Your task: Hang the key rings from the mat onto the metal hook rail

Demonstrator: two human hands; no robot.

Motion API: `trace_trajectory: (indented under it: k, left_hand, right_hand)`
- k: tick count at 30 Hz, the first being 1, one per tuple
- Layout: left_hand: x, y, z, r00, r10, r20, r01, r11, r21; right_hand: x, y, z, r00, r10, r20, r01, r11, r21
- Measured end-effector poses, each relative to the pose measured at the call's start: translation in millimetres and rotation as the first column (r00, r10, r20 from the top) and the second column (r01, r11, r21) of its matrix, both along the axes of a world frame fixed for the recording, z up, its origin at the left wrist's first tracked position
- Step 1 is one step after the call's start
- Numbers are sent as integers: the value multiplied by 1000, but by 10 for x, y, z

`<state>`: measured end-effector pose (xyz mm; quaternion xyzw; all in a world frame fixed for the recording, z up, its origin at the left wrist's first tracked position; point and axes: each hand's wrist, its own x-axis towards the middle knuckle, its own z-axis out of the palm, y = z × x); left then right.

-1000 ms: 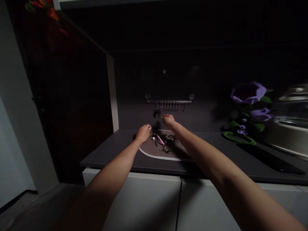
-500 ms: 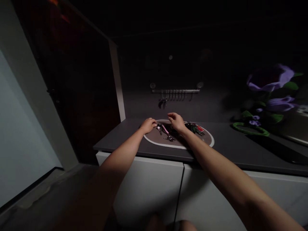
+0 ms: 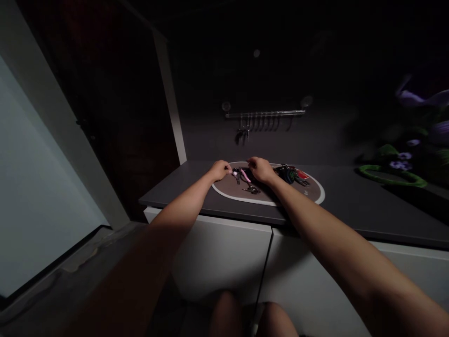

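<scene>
My left hand is at the left edge of an oval brown mat with a white rim. Its fingers are curled together beside a bunch of keys with a small pale ball; what they grip, if anything, is hidden. A pink strap runs between my hands, and more keys lie in front of it. Over the mat's middle, my right hand has bent, closed fingers above something dark that I cannot make out. Right of it lie dark keychains and a red tag.
On the wall, a rail carries several hooks, with keys hanging at its left. A green ring-shaped base with purple flowers stands on the dark counter at right. White cabinet doors are below.
The view has tilted down and shifted left. My left fingers have curled in closer beside the keys. My right hand has lowered slightly over the mat, fingers still bent.
</scene>
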<state>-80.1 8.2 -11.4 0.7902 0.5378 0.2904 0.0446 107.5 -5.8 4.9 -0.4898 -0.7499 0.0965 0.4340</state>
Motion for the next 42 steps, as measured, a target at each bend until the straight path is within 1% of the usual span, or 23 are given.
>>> trace_trajectory:
  k: [3,7,10,14,17,20,23,27,30,33,37,40,42]
  left_hand:
    - [4,-10,10,1000,17,3,-17,999,-45]
    - [5,-41,29,999,24,-35,-24,1000,-14]
    - [-7,-59,44,999,23,-44,-22,999,29]
    - [-39,-63,70,1000,16,-7,-15,993,116]
    - [-52,-71,102,999,-5,40,-3,978,211]
    - [-38,-101,144,995,-31,95,5,966,259]
    - [-4,-142,185,985,-51,168,5,965,263]
    - [30,-178,222,966,-80,248,16,968,249]
    - [37,-171,229,949,-124,291,48,966,254]
    - [39,-145,224,924,-184,335,103,964,246]
    - [53,-135,213,884,-255,392,196,963,185]
    - [68,-152,207,846,-303,438,273,953,132]
    - [73,-165,206,829,-318,460,297,947,119]
  right_hand:
    - [-5,-17,16,986,-31,164,34,999,-17]
    - [-18,-92,62,941,-39,336,54,998,-35]
    - [-27,-127,84,925,-41,378,59,998,-36]
    - [-33,-122,85,920,-26,392,37,999,-21]
    - [-38,-115,87,922,-22,386,28,1000,-11]
    - [-47,-126,100,929,-20,369,21,1000,3]
    - [-56,-142,119,941,-12,339,-1,999,37]
    - [-67,-144,131,960,10,281,-45,992,119]
    - [-75,-135,129,970,25,241,-69,982,178]
    - [-80,-133,126,978,42,205,-86,974,208]
    - [-90,-136,116,985,120,123,-142,973,183]
    - [-101,-123,91,980,193,44,-196,974,110]
    - [-108,-103,67,972,234,-10,-233,971,45]
